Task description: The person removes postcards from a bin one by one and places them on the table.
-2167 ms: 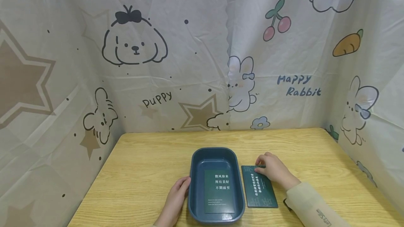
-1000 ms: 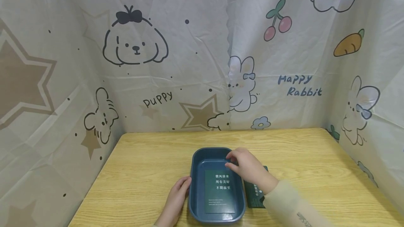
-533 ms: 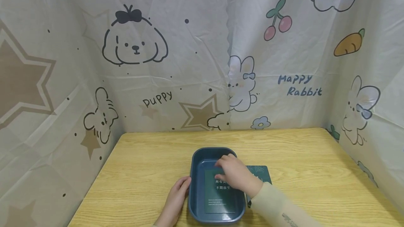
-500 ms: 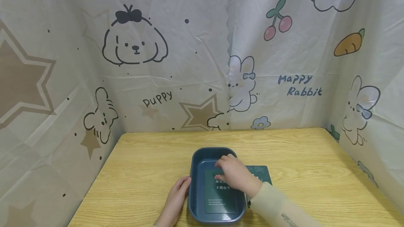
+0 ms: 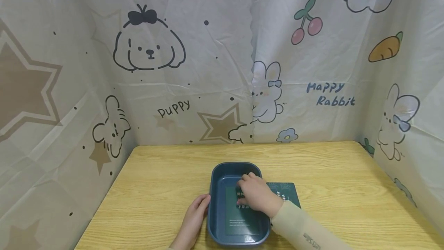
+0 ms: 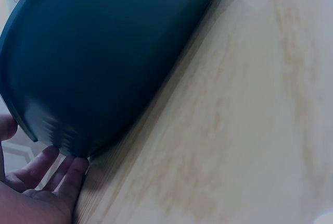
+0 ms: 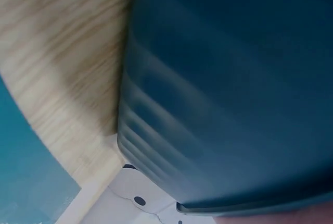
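Note:
A dark blue rectangular tray (image 5: 212,219) with rounded corners and raised walls stands near the front of the table. Flat on its bottom lies a dark green card (image 5: 239,228) with white print. My left hand (image 5: 193,217) rests against the tray's left outer wall. Its fingertips (image 6: 79,164) touch that wall in the left wrist view. My right hand (image 5: 256,193) reaches over the right rim, above the card's upper part, thumb and forefinger apart. A second green card (image 5: 289,191) lies just right of the tray, partly hidden by my right forearm.
The tray and cards sit on a light wood-grain table (image 5: 163,180). A pale curtain (image 5: 215,41) printed with cartoon animals and stars hangs along its back and both sides.
My right hand has left the card on the right, moved left over the tray's rim and come down slightly toward the card inside. My left hand and the tray stay put.

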The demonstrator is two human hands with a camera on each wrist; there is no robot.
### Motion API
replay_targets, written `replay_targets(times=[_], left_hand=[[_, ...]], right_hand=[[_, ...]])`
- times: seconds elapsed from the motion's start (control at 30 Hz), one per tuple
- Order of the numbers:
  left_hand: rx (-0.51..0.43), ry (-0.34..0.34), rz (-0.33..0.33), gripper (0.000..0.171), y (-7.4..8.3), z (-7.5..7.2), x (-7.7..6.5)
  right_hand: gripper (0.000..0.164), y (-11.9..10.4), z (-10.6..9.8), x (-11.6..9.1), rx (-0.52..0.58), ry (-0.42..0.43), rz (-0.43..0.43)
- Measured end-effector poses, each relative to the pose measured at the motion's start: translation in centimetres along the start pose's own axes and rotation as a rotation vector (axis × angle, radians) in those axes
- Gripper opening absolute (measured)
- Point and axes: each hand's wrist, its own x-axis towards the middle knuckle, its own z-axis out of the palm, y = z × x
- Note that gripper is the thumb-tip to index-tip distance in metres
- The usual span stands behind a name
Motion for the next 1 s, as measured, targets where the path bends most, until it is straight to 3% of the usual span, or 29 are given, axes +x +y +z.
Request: replay_targets(times=[0.37,1.0], left_hand=[[0.008,0.001,-0.009,0.055,0.12,0.04,-0.11],[-0.009,-0.005,0.011,0.053,-0.25,-0.1,0.1]], right_hand=[[0.058,-0.17,0.37,0.06,-0.104,-0.034,-0.007],[0.06,-0.23,0.61,0.29,-0.081,-0.058,0.031]])
